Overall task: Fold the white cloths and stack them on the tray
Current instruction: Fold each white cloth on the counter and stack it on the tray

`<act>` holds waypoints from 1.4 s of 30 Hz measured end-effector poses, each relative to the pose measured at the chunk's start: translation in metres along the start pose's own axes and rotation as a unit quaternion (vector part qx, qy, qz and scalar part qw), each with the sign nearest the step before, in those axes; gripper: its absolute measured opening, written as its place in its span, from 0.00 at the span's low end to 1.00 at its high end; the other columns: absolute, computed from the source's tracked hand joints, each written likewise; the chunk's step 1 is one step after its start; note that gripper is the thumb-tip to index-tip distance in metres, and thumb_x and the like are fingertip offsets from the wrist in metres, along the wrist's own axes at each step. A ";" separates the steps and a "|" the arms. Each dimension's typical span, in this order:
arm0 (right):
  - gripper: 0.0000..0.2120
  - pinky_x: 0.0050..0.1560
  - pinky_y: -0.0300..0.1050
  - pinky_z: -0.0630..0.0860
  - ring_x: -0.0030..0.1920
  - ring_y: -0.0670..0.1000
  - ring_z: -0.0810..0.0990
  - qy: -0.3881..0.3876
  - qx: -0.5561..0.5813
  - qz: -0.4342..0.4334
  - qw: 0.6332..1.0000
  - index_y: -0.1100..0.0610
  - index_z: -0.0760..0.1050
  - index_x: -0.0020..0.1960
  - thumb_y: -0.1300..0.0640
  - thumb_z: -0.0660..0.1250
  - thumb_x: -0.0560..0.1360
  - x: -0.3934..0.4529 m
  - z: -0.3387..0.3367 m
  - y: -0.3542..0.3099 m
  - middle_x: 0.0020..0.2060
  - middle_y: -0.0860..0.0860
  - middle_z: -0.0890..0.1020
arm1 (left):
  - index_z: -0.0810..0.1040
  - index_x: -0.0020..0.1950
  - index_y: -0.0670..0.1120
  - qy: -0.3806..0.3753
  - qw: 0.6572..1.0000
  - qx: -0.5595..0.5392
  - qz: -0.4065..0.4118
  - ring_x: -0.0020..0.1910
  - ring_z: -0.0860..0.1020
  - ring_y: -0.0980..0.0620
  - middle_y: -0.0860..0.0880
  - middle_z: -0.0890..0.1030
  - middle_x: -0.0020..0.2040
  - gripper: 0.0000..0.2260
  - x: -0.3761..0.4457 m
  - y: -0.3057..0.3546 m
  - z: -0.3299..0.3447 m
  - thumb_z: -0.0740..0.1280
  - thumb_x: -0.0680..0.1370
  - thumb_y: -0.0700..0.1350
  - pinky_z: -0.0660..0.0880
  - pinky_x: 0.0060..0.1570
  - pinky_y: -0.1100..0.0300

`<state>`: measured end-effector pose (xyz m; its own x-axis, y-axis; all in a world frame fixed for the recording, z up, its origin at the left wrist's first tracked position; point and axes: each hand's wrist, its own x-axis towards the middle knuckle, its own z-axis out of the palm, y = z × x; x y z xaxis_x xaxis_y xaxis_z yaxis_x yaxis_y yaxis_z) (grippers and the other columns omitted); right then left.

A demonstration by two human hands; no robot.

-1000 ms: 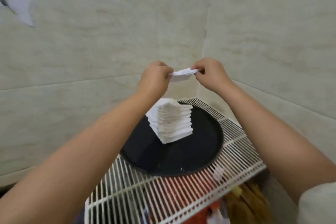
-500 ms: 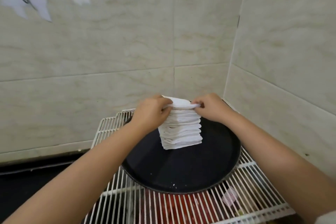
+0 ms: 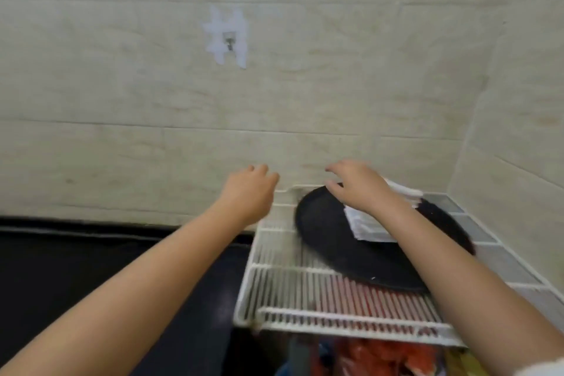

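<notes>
Corner of a room, two walls of pale beige marbled tile with thin grout lines. Small metal hook on back wall, set in a ragged white patch. White wire rack pushed into the corner; red and orange items beneath, blurred. Dark surface to the left, below the wall's base. Light soft, even.

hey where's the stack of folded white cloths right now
In the head view, the stack of folded white cloths sits on the black round tray on the white wire rack, lower right, partly hidden behind the right hand.
</notes>
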<state>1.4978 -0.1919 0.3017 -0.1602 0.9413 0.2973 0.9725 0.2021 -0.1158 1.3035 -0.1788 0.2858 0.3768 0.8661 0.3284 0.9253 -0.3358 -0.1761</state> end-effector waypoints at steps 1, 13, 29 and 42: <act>0.19 0.61 0.49 0.69 0.64 0.58 0.72 0.004 0.007 -0.035 0.999 0.58 0.68 0.67 0.53 0.57 0.78 0.005 0.002 -0.036 0.64 0.59 0.74 | 0.68 0.62 0.44 -0.005 0.999 0.012 -0.034 0.61 0.70 0.41 0.43 0.71 0.61 0.12 -0.022 -0.030 -0.004 0.55 0.80 0.43 0.72 0.51 0.50; 0.20 0.64 0.48 0.67 0.65 0.57 0.69 -0.036 0.189 -0.430 0.882 0.59 0.68 0.67 0.53 0.59 0.77 -0.042 0.050 -0.552 0.64 0.58 0.72 | 0.70 0.64 0.44 -0.035 0.897 0.170 -0.407 0.64 0.69 0.42 0.45 0.73 0.64 0.16 -0.428 -0.342 -0.076 0.56 0.80 0.50 0.68 0.57 0.52; 0.22 0.63 0.53 0.69 0.65 0.59 0.69 -0.139 0.219 -0.733 0.629 0.59 0.64 0.68 0.51 0.58 0.77 -0.245 0.098 -1.078 0.66 0.58 0.69 | 0.69 0.63 0.44 -0.115 0.551 0.243 -0.790 0.60 0.73 0.38 0.41 0.74 0.62 0.17 -0.889 -0.520 -0.157 0.57 0.79 0.52 0.71 0.56 0.50; 0.23 0.64 0.48 0.67 0.65 0.59 0.70 -0.233 0.229 -0.771 0.547 0.59 0.64 0.69 0.52 0.60 0.77 -0.354 0.158 -1.416 0.65 0.60 0.69 | 0.69 0.64 0.42 -0.103 0.448 0.206 -0.864 0.60 0.72 0.37 0.39 0.73 0.62 0.19 -1.119 -0.709 -0.176 0.54 0.80 0.54 0.70 0.58 0.49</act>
<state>0.1508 -0.7690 0.2106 -0.8598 -0.4977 0.1140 -0.5056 0.7990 -0.3256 0.2330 -0.9749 0.2064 -0.9382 -0.2678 0.2190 -0.2734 0.9619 0.0051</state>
